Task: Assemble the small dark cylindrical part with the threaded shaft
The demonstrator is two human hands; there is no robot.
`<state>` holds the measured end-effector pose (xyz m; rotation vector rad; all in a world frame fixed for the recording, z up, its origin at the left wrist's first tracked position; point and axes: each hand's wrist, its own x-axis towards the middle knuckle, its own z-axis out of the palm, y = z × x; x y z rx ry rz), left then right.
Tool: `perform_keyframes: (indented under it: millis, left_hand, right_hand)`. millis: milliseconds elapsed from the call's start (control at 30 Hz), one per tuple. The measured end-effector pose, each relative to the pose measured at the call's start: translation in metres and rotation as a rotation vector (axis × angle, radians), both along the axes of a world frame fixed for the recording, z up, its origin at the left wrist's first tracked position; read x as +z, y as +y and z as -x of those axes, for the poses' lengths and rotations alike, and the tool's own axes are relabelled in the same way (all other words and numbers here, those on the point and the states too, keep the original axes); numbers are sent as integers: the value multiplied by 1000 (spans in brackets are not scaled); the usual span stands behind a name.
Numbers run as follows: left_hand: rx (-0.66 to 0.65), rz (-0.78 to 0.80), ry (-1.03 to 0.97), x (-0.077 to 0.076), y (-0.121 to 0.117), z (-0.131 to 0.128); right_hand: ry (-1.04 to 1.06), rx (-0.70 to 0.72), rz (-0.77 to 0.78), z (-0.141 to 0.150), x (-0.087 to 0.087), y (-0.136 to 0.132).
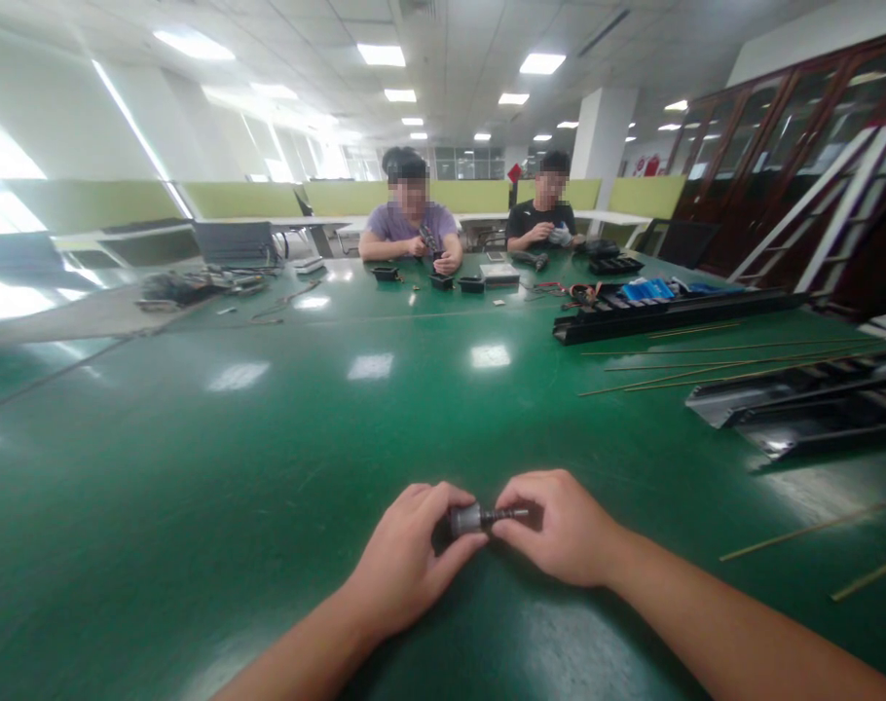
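A small grey cylindrical part (467, 520) with a dark rear end lies on its side between my hands, just above or on the green tabletop (326, 448). My left hand (418, 545) is closed round its thick body, thumb below and fingers above. From that body a thin, dark, ridged shaft (502, 514) with a bright tip points right. My right hand (560, 526) pinches the shaft between thumb and forefinger. The dark rear end is partly hidden by my left fingers, and the part's exact kind is not clear.
Black channel-shaped rails (815, 414) and thin brass-coloured rods (677, 370) lie on the right. Across the table, one person (410, 219) handles a dark tool and another person (549, 219) holds a small light item. Black boxes (472, 284) stand before them; tangled cables (195, 284) lie far left.
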<state>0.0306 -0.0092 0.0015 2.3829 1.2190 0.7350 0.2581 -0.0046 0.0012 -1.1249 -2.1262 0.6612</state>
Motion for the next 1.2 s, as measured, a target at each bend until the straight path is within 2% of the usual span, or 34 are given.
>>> perform_keyframes:
  millis: [1200]
  left_hand:
    - [37, 5, -17, -1, 2, 2]
  right_hand:
    - [24, -22, -1, -1, 4, 1]
